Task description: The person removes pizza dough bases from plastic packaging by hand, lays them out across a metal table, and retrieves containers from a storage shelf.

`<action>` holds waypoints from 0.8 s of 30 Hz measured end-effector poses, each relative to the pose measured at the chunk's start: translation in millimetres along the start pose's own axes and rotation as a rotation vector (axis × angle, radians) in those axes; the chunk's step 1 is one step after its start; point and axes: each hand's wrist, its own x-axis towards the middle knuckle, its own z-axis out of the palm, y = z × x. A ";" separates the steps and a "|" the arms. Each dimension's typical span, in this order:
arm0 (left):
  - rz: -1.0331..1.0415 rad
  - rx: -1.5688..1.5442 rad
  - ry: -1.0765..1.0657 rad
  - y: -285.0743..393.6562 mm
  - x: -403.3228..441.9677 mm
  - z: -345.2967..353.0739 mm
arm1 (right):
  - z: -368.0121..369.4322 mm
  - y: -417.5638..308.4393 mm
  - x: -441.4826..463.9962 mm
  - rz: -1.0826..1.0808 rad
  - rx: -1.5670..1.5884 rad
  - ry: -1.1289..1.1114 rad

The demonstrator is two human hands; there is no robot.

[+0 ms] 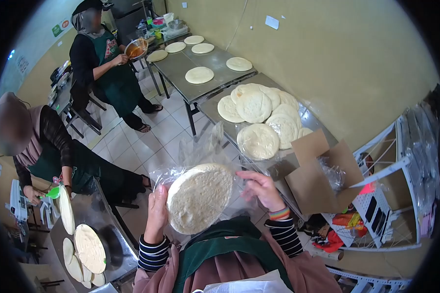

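A round, pale pizza base (201, 199), pitted on its face, is held up tilted in front of my chest. My left hand (157, 210) is closed on its left edge, thumb up, with clear plastic between or beside the fingers. A clear plastic bag (200, 149) spreads behind and around the base, crumpled at the top. To the right of the base is my right hand (264, 191), fingers stretched and apart, partly blurred, close to the bag's loose edge. Whether its fingertips touch the plastic I cannot tell.
Piled bases (254, 106) lie on the metal table (212, 107), one bagged base (257, 141) in front. An open cardboard box (305, 188) holds plastic. One co-worker (113, 63) carries a bowl of sauce (136, 48); another (49, 136) handles a base (66, 210) at left.
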 end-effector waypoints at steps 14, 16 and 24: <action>-0.033 0.329 0.197 -21.6 92.0 37.1 | -100.9 -6.1 118.6 0.162 0.193 0.039; 0.002 0.329 0.290 -31.4 100.3 34.7 | -140.2 -14.0 141.0 0.116 0.274 0.118; -0.045 0.264 0.610 -38.5 108.6 45.0 | -222.3 -91.1 245.7 -0.437 -0.462 0.696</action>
